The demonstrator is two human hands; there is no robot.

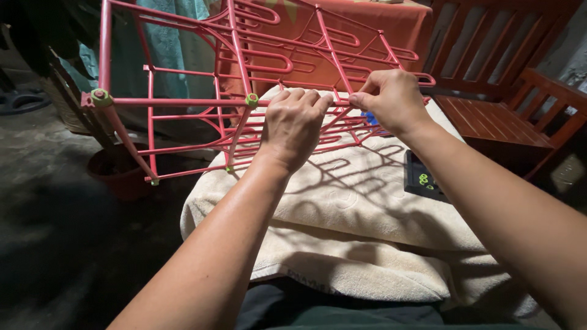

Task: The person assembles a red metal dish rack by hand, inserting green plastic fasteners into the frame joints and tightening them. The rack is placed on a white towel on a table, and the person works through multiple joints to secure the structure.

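A red plastic lattice rack [183, 101] with green joint caps [252, 99] stands tilted in front of me, its lower edge resting on a cream towel [354, 201]. My left hand [293, 125] is closed over the rack's near horizontal bar, just right of a green cap. Beside it, my right hand [391, 98] pinches the same bar between thumb and fingers. A small blue piece [370, 117] shows just under the right hand.
A dark box with green pieces [423, 178] lies on the towel at the right. A wooden slatted bench [495, 116] stands at the far right. A dark red pot [119, 171] sits on the floor at the left, with teal cloth [177, 43] hanging behind the rack.
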